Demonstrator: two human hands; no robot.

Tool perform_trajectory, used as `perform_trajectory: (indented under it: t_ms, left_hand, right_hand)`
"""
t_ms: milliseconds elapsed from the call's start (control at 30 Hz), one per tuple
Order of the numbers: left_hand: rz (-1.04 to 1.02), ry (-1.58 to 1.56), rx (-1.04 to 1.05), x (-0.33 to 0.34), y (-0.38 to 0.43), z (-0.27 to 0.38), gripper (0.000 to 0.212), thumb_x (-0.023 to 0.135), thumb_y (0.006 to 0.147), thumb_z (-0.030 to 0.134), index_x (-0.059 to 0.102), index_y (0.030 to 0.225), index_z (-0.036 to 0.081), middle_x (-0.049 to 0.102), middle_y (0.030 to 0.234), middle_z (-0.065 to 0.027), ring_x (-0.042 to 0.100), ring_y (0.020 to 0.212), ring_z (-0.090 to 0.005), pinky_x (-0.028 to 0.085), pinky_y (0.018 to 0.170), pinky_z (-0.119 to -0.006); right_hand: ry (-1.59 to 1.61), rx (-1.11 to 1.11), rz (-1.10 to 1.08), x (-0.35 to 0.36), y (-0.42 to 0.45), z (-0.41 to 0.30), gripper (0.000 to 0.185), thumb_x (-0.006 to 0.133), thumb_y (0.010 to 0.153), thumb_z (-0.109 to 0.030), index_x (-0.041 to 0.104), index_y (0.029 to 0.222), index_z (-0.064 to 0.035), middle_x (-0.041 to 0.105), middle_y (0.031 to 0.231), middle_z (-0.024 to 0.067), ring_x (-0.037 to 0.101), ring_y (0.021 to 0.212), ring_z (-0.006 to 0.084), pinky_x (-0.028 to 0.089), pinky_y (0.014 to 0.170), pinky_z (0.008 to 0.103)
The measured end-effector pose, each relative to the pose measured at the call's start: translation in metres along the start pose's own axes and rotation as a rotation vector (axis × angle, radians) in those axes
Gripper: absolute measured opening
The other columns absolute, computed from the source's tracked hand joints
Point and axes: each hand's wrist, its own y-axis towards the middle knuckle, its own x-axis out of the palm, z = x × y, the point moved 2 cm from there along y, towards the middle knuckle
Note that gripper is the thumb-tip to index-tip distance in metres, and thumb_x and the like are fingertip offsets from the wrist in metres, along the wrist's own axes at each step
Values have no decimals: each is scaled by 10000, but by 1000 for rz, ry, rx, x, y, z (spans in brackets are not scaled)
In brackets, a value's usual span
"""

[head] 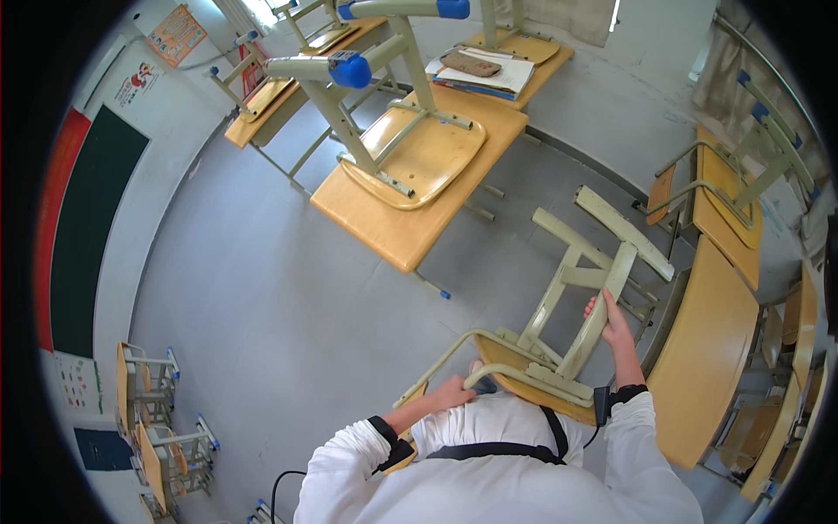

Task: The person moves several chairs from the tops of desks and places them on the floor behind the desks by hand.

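Observation:
A school chair with a wooden seat (514, 373) and a pale green metal frame is held tipped over against the front of my body. Its legs and foot bars point away from me, up and to the right. My right hand (612, 318) is closed around one leg of the chair, below the foot bar. With my left hand (453, 392) I grip the bent metal tube near the backrest. The backrest is partly hidden by my left forearm. To the right of the chair lies a wooden desk top (704, 354), close to my right arm.
Ahead stands a wooden desk (419, 245) with an upturned chair (452, 154) on it. Behind it, another desk holds papers and a brown pencil case (471, 63). More desks with upturned chairs stand at the right wall and upper left; others stand at the lower left.

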Motion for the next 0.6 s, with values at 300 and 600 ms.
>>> perform_trajectory:
  t_ms: [300, 600]
  left_hand:
    - [88, -19, -102, 18, -8, 8, 323, 536, 594, 278, 558, 709, -24, 537, 638, -203, 537, 626, -308, 419, 588, -350]
    - [111, -133, -101, 57, -8, 4, 361, 530, 679, 349, 557, 715, -10, 535, 616, -149, 520, 598, -234, 393, 550, -316]
  right_hand:
    - [-170, 66, 83, 2, 13, -5, 220, 590, 690, -249, 470, 680, -65, 474, 584, 42, 482, 529, 142, 427, 522, 270]
    - [-208, 162, 42, -20, 26, -8, 217, 587, 682, -266, 467, 637, -91, 447, 543, 8, 460, 526, 127, 406, 551, 261]
